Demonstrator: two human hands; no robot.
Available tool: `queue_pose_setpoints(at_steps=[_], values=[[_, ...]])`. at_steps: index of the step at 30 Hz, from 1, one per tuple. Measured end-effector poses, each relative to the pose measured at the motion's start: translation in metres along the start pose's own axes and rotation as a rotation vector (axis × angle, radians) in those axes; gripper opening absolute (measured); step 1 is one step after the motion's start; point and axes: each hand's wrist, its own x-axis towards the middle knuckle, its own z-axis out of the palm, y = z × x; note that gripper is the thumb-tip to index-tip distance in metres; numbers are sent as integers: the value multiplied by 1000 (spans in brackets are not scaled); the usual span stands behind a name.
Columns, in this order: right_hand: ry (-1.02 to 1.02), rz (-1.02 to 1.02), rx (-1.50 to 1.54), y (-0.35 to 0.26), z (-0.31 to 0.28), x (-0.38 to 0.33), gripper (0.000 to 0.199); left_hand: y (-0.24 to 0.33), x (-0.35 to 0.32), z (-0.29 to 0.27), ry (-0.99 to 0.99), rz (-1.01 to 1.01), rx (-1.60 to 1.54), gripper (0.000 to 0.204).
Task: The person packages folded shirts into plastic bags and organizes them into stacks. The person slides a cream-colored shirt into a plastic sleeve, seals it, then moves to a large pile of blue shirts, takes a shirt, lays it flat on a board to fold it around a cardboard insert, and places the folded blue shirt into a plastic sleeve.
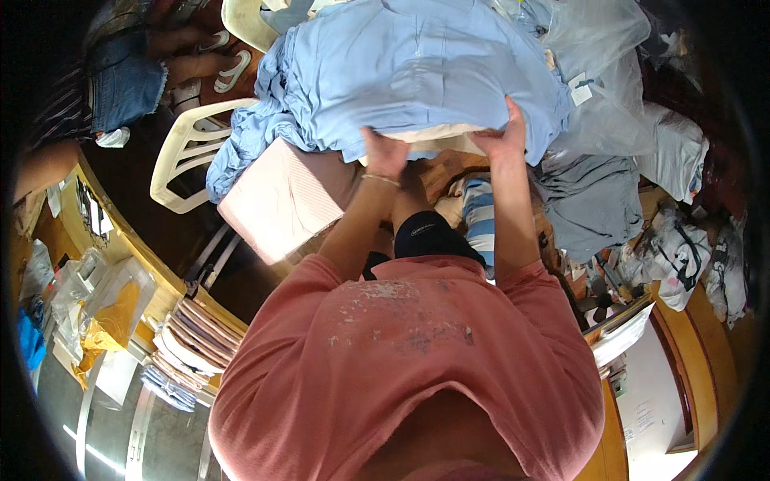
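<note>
So I've got the near edge of this light blue cloth (425, 60) in my left hand (387, 154) and right hand (507, 138), thumbs showing, fingers mostly hidden, so can't tell how tight. It's right in front of me, pale beige cloth (445, 132) peeking out below. Looks partway to me: the middle's fairly smooth, but the left end's a crumpled heap beside the cream plastic chair (167, 156), not straightened yet.

The top edge crops the blue cloth (409, 76).

Left grip (386, 154), right grip (504, 143) apart
</note>
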Motion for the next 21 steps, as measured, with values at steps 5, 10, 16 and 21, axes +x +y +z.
queue_pose_setpoints(at_steps=[5, 10, 16, 21], values=[[-101, -243, -36, 20, -49, 32, 51, 41, 1, -5, 230, 103, -58, 80], [-117, -221, 282, -3, -116, 75, 63, 42, -10, -34, 516, 275, -17, 76], [-314, -273, 186, 22, -111, 95, 64, 83, 18, -121, 473, -229, 479, 75], [-499, -391, 196, 9, -89, 49, 70, 93, -28, -51, 349, -56, 18, 60]])
